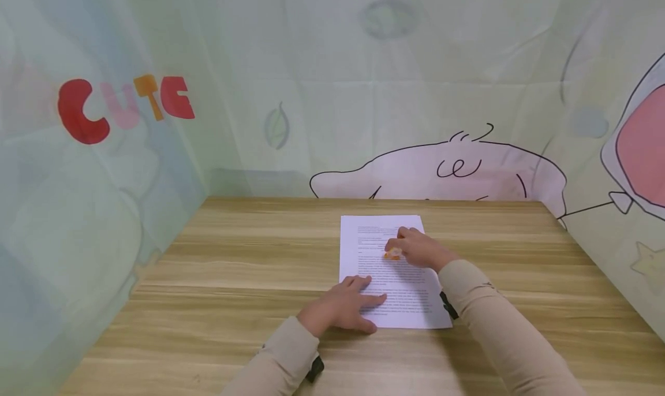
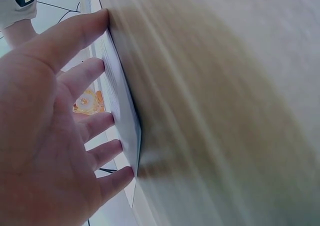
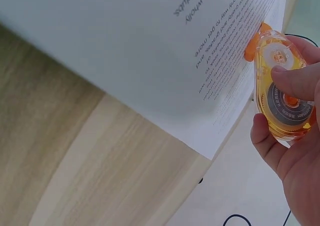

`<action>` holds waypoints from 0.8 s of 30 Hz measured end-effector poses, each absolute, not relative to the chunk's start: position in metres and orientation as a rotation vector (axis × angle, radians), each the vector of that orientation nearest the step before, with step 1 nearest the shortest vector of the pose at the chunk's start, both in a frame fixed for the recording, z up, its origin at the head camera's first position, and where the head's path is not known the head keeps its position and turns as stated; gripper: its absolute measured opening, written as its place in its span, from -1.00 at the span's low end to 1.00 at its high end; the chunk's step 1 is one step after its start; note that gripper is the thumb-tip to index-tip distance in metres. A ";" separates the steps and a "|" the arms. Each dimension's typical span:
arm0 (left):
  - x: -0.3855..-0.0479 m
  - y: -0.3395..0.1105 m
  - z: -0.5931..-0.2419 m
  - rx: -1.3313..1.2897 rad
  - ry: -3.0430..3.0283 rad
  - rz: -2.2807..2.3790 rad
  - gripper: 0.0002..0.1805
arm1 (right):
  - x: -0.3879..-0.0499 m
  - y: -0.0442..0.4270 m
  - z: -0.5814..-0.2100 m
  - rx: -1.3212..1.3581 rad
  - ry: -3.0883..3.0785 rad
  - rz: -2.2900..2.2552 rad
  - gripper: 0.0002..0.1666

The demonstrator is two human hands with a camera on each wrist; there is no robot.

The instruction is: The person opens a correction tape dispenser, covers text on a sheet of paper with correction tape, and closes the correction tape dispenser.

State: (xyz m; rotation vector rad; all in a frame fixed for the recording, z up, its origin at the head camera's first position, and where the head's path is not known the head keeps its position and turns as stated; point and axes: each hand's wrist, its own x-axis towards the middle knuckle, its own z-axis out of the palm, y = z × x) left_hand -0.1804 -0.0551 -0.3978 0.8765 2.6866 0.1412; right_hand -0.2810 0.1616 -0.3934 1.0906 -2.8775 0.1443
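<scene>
A stack of printed paper (image 1: 381,221) lies on the wooden table, its sheets covered in lines of small text. My left hand (image 1: 349,306) rests on the lower left part of the sheets with its fingers spread. In the left wrist view the fingertips touch the paper's edge and top (image 2: 122,98). With my right hand (image 1: 422,249) I grip a clear orange correction tape (image 3: 290,117) between thumb and fingers. Its orange tip end (image 3: 254,45) is at the text in the upper middle of the page; whether it touches the paper I cannot tell.
The wooden table (image 1: 249,257) extends around the paper on every side. Behind it hangs a printed curtain (image 1: 291,49) with cartoon shapes and the letters CUTE. Dark wrist devices (image 1: 314,368) show by both sleeves.
</scene>
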 end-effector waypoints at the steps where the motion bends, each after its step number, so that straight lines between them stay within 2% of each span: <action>1: -0.180 -0.055 -0.398 0.879 2.688 0.140 -0.33 | -0.281 0.162 -0.393 1.092 -2.881 0.143 -0.56; 11: -0.180 -0.053 -0.395 0.873 2.687 0.151 -0.33 | -0.279 0.159 -0.387 1.056 -2.996 -0.012 -0.45; 24: -0.182 -0.054 -0.397 0.841 2.677 0.179 -0.32 | -0.278 0.161 -0.387 1.071 -2.987 -0.052 -0.41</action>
